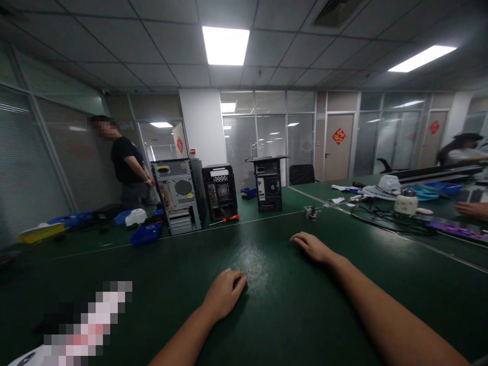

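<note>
My left hand (224,293) rests on the dark green table (290,315), its fingers loosely curled down against the surface with nothing in them. Further out and to the right, my right hand (312,246) lies flat on the same table, fingers stretched out and empty. A worn, pale patch of the table surface (251,259) lies between the two hands. Nothing is within reach of either hand.
Three computer tower cases (176,195) (220,192) (269,184) stand at the table's far side, a red-handled screwdriver (229,219) beside them. Blue trays (147,235) lie left. A person in black (127,165) stands back left. Cables, tools and another person's hand (470,209) crowd the right.
</note>
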Action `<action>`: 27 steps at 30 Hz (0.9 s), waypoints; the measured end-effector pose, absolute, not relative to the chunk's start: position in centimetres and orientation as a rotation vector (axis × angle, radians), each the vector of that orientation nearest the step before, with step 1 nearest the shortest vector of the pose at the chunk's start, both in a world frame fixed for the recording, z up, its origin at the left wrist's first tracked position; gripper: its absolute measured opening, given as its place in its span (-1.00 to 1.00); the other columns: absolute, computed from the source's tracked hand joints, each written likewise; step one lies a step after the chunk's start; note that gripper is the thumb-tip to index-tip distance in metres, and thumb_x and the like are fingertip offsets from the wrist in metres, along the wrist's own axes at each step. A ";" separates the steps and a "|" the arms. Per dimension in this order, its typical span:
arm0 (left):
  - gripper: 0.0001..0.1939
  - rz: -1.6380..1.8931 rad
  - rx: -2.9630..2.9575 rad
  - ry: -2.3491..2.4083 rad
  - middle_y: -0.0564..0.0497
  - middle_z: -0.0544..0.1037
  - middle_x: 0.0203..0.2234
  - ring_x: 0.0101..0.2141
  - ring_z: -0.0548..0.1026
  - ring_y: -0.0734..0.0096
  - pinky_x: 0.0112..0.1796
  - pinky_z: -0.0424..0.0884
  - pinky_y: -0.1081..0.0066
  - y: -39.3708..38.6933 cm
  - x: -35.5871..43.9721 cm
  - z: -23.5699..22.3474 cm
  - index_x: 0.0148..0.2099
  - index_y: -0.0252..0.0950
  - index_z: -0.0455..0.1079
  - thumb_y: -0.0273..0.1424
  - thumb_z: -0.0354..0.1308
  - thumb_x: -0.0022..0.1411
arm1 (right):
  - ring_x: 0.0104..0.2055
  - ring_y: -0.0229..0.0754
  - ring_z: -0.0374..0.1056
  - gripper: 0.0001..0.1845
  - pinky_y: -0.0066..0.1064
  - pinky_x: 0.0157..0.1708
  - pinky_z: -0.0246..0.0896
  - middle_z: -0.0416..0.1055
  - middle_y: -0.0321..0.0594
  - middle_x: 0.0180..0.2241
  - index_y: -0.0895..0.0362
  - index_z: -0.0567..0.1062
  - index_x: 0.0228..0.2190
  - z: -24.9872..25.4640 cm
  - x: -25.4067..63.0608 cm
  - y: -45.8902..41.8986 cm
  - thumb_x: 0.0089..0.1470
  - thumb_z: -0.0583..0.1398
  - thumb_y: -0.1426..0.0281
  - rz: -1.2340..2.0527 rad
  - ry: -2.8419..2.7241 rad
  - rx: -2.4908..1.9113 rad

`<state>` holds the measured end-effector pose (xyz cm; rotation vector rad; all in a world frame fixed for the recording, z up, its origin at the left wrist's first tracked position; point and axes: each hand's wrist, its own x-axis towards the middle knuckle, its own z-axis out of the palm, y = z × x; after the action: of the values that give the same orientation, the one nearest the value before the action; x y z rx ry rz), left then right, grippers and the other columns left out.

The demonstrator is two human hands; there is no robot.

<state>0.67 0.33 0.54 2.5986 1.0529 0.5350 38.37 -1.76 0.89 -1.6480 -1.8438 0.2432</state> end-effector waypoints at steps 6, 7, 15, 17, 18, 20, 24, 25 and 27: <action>-0.57 0.579 2.596 1.018 -0.02 0.49 -0.39 -0.27 0.43 0.27 -0.26 0.22 0.38 0.2 0.7 0.6 -0.31 -0.23 0.42 -0.16 -0.16 0.45 | 0.02 -0.08 0.34 -0.63 -0.22 0.08 0.21 0.43 -0.08 -0.04 0.09 0.43 0.03 2.6 28.4 -2.4 0.32 -0.01 0.24 0.167 -2.176 -1.422; -0.56 0.591 2.594 1.010 -0.02 0.49 -0.39 -0.26 0.43 0.27 -0.25 0.22 0.38 0.2 0.7 0.5 -0.31 -0.23 0.41 -0.16 -0.17 0.46 | 0.03 -0.07 0.34 -0.62 -0.22 0.07 0.21 0.42 -0.07 -0.02 0.08 0.38 0.08 2.6 26.5 -2.7 0.31 0.02 0.25 0.175 -2.197 -1.403; -0.62 0.611 2.617 0.902 -0.05 0.50 -0.33 -0.25 0.44 0.29 -0.19 0.27 0.39 0.6 0.5 -0.2 -0.28 -0.25 0.39 -0.26 -0.18 0.46 | 0.04 0.01 0.31 -0.57 -0.16 0.07 0.24 0.39 0.02 0.00 0.17 0.28 0.10 1.2 19.2 -4.0 0.22 0.10 0.36 0.103 -2.376 -1.269; -0.65 0.627 2.611 0.903 -0.05 0.51 -0.31 -0.24 0.44 0.29 -0.18 0.27 0.39 0.6 0.5 -0.2 -0.27 -0.25 0.39 -0.28 -0.17 0.46 | 0.04 0.02 0.31 -0.56 -0.15 0.06 0.24 0.39 0.00 0.00 0.15 0.29 0.09 1.1 19.4 -3.8 0.19 0.16 0.32 0.119 -2.364 -1.271; -0.65 0.631 2.607 0.903 -0.06 0.51 -0.30 -0.23 0.44 0.29 -0.19 0.27 0.39 0.6 0.5 -0.2 -0.25 -0.24 0.39 -0.28 -0.16 0.45 | 0.05 0.03 0.31 -0.53 -0.16 0.07 0.24 0.39 -0.02 0.01 0.14 0.29 0.08 1.2 19.5 -3.7 0.17 0.20 0.30 0.131 -2.358 -1.266; -0.67 0.631 2.600 0.908 -0.06 0.51 -0.29 -0.23 0.44 0.28 -0.20 0.27 0.39 0.5 0.5 0.0 -0.24 -0.24 0.40 -0.28 -0.15 0.45 | 0.06 0.03 0.31 -0.48 -0.17 0.07 0.24 0.40 -0.05 0.02 0.09 0.30 0.08 1.4 19.8 -3.6 0.12 0.27 0.27 0.147 -2.353 -1.252; -0.70 0.628 2.604 0.968 -0.05 0.51 -0.29 -0.23 0.44 0.27 -0.21 0.26 0.39 0.4 0.6 0.2 -0.22 -0.22 0.41 -0.27 -0.12 0.43 | 0.06 0.00 0.31 -0.45 -0.21 0.06 0.23 0.40 -0.08 0.01 0.08 0.32 0.08 2.0 20.5 -3.4 0.07 0.31 0.33 0.125 -2.385 -1.232; -0.70 0.639 2.603 0.999 -0.04 0.51 -0.31 -0.23 0.44 0.27 -0.22 0.26 0.39 0.4 0.6 0.2 -0.22 -0.22 0.41 -0.27 -0.11 0.43 | 0.06 -0.01 0.31 -0.47 -0.22 0.07 0.22 0.40 -0.08 0.01 0.08 0.32 0.07 2.1 20.9 -3.3 0.07 0.30 0.35 0.108 -2.393 -1.239; -0.72 0.669 2.593 1.070 -0.03 0.50 -0.34 -0.25 0.43 0.28 -0.24 0.25 0.40 0.5 0.6 0.1 -0.23 -0.22 0.41 -0.28 -0.09 0.42 | 0.06 -0.02 0.31 -0.53 -0.23 0.08 0.21 0.41 -0.06 0.00 0.10 0.34 0.07 2.1 22.2 -3.0 0.12 0.24 0.39 0.080 -2.384 -1.280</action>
<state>0.63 0.51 0.11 2.5928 1.0699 0.6694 22.19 -3.04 2.11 -1.2804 -2.3838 0.0803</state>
